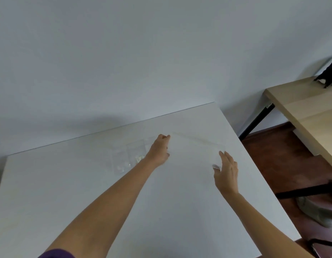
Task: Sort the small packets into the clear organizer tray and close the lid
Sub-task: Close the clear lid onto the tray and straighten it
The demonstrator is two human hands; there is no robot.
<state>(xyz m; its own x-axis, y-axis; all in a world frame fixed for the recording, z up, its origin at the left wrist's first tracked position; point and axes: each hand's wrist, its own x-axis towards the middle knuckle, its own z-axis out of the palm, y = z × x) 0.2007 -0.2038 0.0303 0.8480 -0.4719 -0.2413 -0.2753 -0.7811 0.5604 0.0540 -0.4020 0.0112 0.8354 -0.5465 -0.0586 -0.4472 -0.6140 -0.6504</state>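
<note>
The clear organizer tray (131,155) lies on the white table (68,192), faint against it, with small pale packets (140,157) in its compartments. Its clear lid (198,141) reaches out to the right of the tray and is blurred. My left hand (159,151) lies over the tray's right side, fingers pinched at the lid's far left corner. My right hand (226,170) hovers at the lid's near right edge with fingers spread. Its thumb is beside a clear corner (216,166). Whether it touches that corner is unclear.
A wall stands just behind the table's far edge. To the right are a wooden table (306,108) with black legs and a dark object (329,75) on it, a red-brown floor and a black chair frame (310,191).
</note>
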